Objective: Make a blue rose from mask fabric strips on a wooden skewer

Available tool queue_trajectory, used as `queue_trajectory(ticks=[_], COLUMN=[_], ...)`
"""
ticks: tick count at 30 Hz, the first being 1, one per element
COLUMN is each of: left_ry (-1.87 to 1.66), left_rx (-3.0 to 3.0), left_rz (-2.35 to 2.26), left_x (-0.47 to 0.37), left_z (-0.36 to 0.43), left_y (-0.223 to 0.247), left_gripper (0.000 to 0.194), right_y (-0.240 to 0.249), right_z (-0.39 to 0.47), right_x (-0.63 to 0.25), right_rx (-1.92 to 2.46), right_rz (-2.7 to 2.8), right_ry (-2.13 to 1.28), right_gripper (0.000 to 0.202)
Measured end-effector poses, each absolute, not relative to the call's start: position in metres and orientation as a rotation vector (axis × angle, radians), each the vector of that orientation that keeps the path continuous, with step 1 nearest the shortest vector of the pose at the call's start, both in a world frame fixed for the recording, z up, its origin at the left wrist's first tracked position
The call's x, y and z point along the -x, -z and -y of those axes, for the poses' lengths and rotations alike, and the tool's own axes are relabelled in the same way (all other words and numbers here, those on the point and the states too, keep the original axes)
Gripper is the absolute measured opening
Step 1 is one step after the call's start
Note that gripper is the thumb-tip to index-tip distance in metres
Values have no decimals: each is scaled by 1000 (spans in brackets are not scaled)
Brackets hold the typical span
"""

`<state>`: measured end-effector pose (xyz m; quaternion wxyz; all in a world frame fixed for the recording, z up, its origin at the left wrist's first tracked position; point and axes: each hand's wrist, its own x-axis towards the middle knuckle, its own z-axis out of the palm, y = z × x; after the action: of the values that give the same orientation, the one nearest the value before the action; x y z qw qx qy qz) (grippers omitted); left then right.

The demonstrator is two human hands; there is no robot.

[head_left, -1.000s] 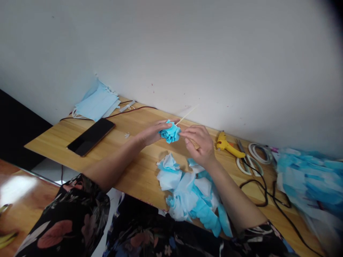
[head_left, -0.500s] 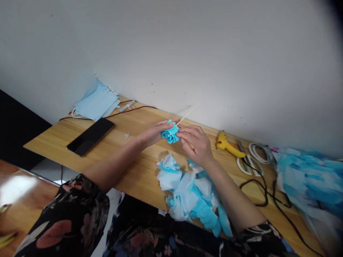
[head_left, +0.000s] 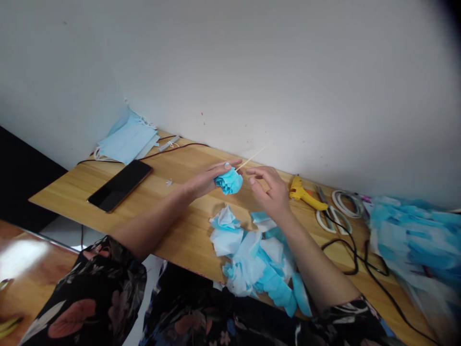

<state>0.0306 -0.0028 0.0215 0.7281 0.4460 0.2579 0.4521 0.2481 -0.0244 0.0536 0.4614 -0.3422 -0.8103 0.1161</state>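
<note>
One pale wall [head_left: 252, 72] fills the upper part of the view, and a wooden tabletop [head_left: 176, 226] runs along its foot. At the tabletop's right end lies a broad heap of blue and white sheets [head_left: 418, 235]; a smaller group of crumpled pieces [head_left: 248, 264], also blue and white, overlaps at the near edge.

Above the tabletop, the left hand [head_left: 203, 183] is closed around a blue flower [head_left: 230, 182], thumb on top and other fingers behind. The right hand [head_left: 273, 193] is just beside it without touching — fingers bent, a narrow gap between thumb and forefinger, nothing visible in its grasp. Farther left rests a stack of face masks [head_left: 127, 139], with a dark-screened phone [head_left: 120, 186] lying aslant in front of it. A yellow glue gun [head_left: 306, 197] sits beyond the right hand, next to scissors [head_left: 321, 195] with white handles.

The flower is between the two hands, above the middle of the tabletop. Its ruffled face tips down and toward the person; its petals are soft and layered, paler near the stem and deeper blue in the folds. From its back a thin, straight, cream-coloured stick [head_left: 252, 158] points up and rightward toward the wall — that slanting line is the long axis. Smallest is a white scrap [head_left: 169, 182] near the left forearm.
</note>
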Motion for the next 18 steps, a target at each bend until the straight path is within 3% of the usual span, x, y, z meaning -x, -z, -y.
queue_trajectory(ticks=[4, 12, 18], left_ry=[-1024, -1082, -1047], left_rx=[-1027, -1165, -1246], left_rz=[-553, -542, -528], left_x=[-31, -30, -32], left_z=[6, 8, 7], left_y=[-26, -24, -20], left_gripper=[73, 67, 67], right_y=[-44, -39, -42], right_z=[22, 16, 21], right_x=[-247, -247, -243], right_rx=[1066, 1063, 1027], right_rz=[1805, 1640, 1596], right_ry=[-542, -1327, -1417], right_gripper=[14, 81, 105])
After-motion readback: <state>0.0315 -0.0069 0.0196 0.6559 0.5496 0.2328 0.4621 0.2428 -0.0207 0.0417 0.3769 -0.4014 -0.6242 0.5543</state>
